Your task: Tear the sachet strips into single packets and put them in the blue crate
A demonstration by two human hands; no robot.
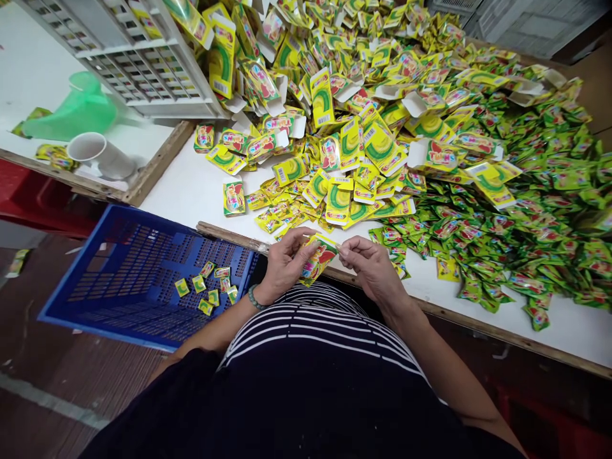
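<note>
A small yellow and green box (pixel 316 260) with red fruit print is held over the table's front edge. My left hand (pixel 285 262) is wrapped round its left side, thumb on its face. At the box's upper right corner, my right hand (pixel 366 261) has thumb and forefinger pinched; whether something small is between them is hidden. Many similar boxes (pixel 338 201), some with open white flaps, are heaped just beyond my hands. To the right spreads a large pile of green sachets (pixel 497 226), with a lone yellow packet (pixel 448 269) near the edge.
A blue basket (pixel 129 280) with several small boxes (pixel 207 287) stands below the table at left. A white crate (pixel 162 76) rests on the table at upper left, near a white mug (pixel 98 155) and green translucent plastic (pixel 79 111). Wooden edging (pixel 459 313) runs along the table's front.
</note>
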